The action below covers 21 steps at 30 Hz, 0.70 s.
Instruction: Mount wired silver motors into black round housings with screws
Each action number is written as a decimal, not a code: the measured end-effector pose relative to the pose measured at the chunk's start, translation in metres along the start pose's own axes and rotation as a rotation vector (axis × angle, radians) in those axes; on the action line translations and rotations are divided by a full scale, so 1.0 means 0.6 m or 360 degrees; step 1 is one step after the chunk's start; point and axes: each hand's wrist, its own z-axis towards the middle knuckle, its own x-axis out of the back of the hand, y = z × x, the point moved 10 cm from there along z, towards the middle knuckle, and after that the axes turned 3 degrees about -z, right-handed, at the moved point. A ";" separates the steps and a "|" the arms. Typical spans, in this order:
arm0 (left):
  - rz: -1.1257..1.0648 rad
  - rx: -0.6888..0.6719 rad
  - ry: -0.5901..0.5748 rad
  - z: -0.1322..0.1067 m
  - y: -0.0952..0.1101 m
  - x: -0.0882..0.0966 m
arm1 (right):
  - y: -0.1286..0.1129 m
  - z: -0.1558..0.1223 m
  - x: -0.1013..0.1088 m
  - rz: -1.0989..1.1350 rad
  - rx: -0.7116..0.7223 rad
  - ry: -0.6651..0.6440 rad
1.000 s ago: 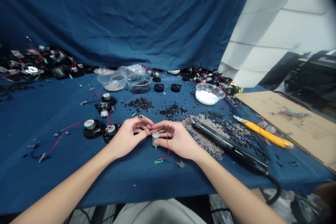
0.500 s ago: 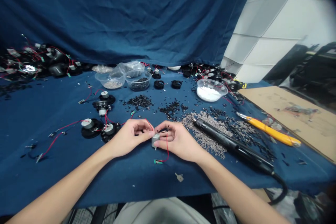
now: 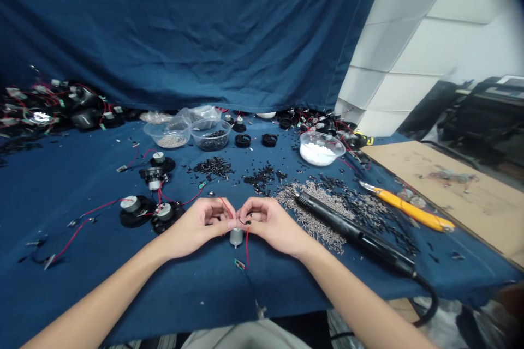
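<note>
My left hand (image 3: pixel 195 227) and my right hand (image 3: pixel 271 224) meet fingertip to fingertip over the blue cloth (image 3: pixel 102 262) near the table's front edge. Both are closed in a pinch on the red and black wires of a small silver motor (image 3: pixel 236 236), which hangs just below the fingertips. A red wire (image 3: pixel 246 248) drops from the motor to a small green connector (image 3: pixel 239 265) lying on the cloth.
A black electric screwdriver (image 3: pixel 352 233) lies to the right across a heap of small silver screws (image 3: pixel 303 212). Yellow cutters (image 3: pixel 405 210) lie beyond it. Black motor assemblies (image 3: pixel 141 210) sit to the left. Clear bowls (image 3: pixel 210 133) and a bowl of white parts (image 3: pixel 321 148) stand behind.
Both hands have lifted the motor slightly and drawn their fingertips closer together; the motor now dangles beneath them. The view has shifted a little.
</note>
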 end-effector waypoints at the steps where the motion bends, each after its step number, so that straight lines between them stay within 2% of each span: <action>1: -0.0002 0.0000 -0.0015 0.000 0.000 -0.001 | -0.003 0.000 0.000 -0.0026 0.0025 0.0011; 5: -0.0005 0.0029 -0.0046 -0.002 -0.002 -0.004 | -0.003 -0.001 0.002 -0.0053 0.0023 0.0076; 8: -0.0044 0.0047 -0.0001 -0.004 -0.002 0.001 | -0.003 -0.001 0.002 -0.0002 0.0018 0.0110; 10: -0.0012 0.0042 0.0100 0.003 0.004 0.013 | -0.009 -0.001 0.003 0.0081 0.0034 0.0138; 12: 0.0101 0.0004 0.0297 0.025 0.018 0.036 | -0.015 -0.004 0.008 0.0191 0.0023 0.0177; 15: 0.0373 -0.0074 0.0591 0.096 0.049 0.071 | -0.027 -0.015 0.020 0.0278 -0.0017 0.0241; 19: 0.0900 -0.0153 0.0825 0.233 0.081 0.111 | -0.039 -0.045 0.051 0.0396 -0.0039 0.0342; 21: 0.1099 -0.0124 0.0893 0.290 0.079 0.134 | -0.032 -0.060 0.068 0.0468 -0.0064 0.0378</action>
